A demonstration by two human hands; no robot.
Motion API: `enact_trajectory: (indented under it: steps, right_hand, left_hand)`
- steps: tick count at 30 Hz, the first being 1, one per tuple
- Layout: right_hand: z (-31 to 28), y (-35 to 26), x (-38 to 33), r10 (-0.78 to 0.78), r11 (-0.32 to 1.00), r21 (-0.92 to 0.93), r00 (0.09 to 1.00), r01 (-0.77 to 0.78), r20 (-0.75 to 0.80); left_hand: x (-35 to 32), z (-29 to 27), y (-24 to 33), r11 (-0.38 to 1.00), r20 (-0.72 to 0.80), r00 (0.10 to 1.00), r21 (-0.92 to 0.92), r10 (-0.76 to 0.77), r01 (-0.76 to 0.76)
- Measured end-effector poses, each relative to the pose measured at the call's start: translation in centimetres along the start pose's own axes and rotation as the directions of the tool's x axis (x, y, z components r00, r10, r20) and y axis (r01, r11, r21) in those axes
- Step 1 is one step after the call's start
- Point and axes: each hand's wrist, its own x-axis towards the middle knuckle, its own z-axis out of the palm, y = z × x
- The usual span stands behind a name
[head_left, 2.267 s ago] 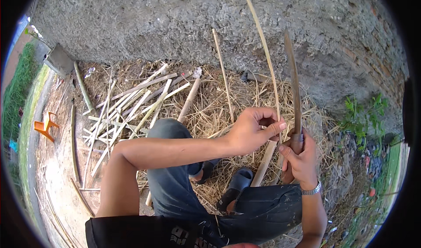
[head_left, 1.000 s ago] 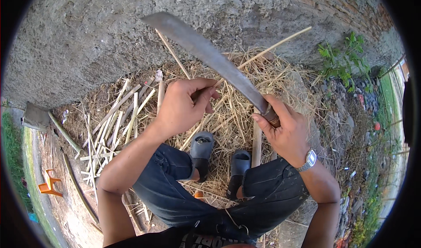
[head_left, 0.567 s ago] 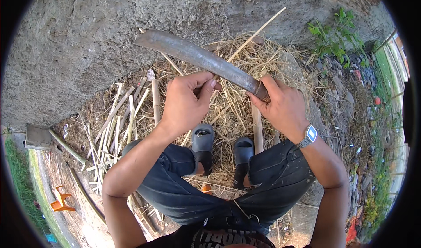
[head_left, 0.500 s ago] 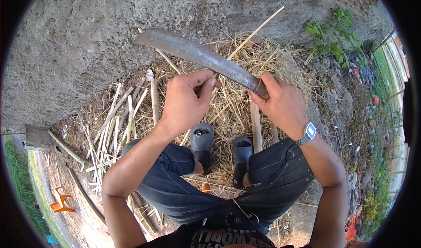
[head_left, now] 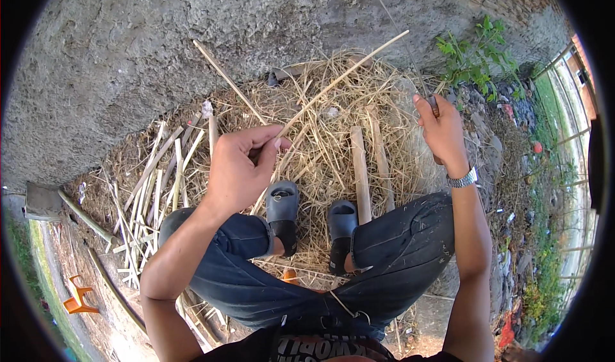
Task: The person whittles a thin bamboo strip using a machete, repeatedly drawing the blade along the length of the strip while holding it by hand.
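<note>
My left hand (head_left: 246,160) is closed in a pinch on a thin bamboo strip (head_left: 349,72), which slants up and right toward the wall. A second pale strip (head_left: 224,74) runs from the upper left down to the same hand; I cannot tell whether the fingers hold it too. Out to the right, my right hand (head_left: 442,128) is wrapped round the handle of a machete (head_left: 398,30). Its blade shows nearly edge-on as a thin dark line pointing up and left, apart from the strip.
A rough grey wall (head_left: 147,48) stands ahead. Straw and shavings (head_left: 320,163) cover the ground around my grey clogs (head_left: 282,202). Split bamboo pieces (head_left: 154,195) lie at left, wooden sticks (head_left: 360,170) near the middle. A leafy plant (head_left: 480,55) grows at right; an orange stool (head_left: 79,296) lies far left.
My right hand has swung the machete away to the right, off the strip, and the blade has turned from broadside to edge-on. My left hand still pinches the strip, slightly lower and further left.
</note>
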Motion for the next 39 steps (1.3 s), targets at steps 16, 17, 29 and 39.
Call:
enact_trajectory:
  steps: [16,17,29,39]
  right_hand:
    - [2.4,-6.6,-3.8,-0.289,0.955,0.120,0.945,0.272,0.155]
    - [2.8,-6.8,-4.3,-0.285,0.956,0.113,0.947,0.270,0.151]
    - [3.9,-7.2,-4.1,-0.560,0.802,-0.192,0.824,0.566,0.091]
    - [2.7,-7.8,-3.4,-0.461,0.861,-0.190,0.882,0.472,0.101]
  left_hand:
    - [1.9,2.1,0.2,0.890,0.030,0.990,-0.436,-0.134,0.134]
    - [2.1,2.4,0.2,0.889,0.036,0.991,-0.439,-0.129,0.132]
    - [3.6,2.6,0.6,0.891,-0.001,0.991,-0.437,-0.137,0.123]
    - [1.4,2.2,-0.2,0.808,0.092,0.970,-0.540,-0.223,0.237]
